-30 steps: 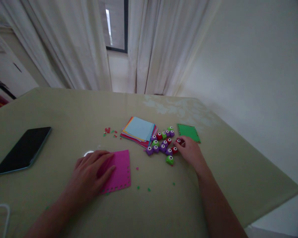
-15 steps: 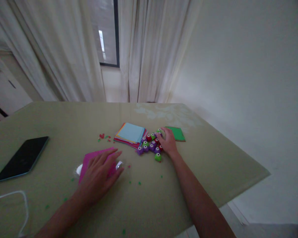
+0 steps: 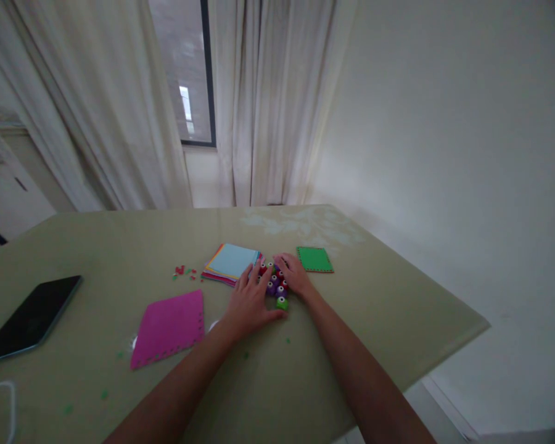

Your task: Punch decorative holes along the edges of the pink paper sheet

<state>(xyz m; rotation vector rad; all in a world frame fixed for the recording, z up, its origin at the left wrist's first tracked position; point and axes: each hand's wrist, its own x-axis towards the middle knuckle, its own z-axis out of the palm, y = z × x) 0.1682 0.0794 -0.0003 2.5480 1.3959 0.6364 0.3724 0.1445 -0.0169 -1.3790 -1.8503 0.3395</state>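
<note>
Several small round one-eyed figures (image 3: 271, 287) in purple, red and green lie bunched on the table. My left hand (image 3: 252, 302) is at their left side, fingers spread, with its fingertips reaching over part of the stack of coloured sheets (image 3: 234, 260) and the bunch. On the far right side of the bunch rests my right hand (image 3: 293, 273), its fingers curved around the edge and partly hidden. A green figure (image 3: 282, 303) sits at the near end, close to my left thumb. Some of the figures are covered by my hands.
A magenta square with a punched edge (image 3: 169, 327) lies left of my left arm, over something white. Beyond my right hand is a green punched square (image 3: 315, 259). A dark tablet (image 3: 30, 317), a white cable (image 3: 12, 401) and small red scraps (image 3: 180, 270) are on the left.
My left hand has moved right, from above the magenta square to the bunch of figures. My right hand stays beside them. The view has shifted slightly.
</note>
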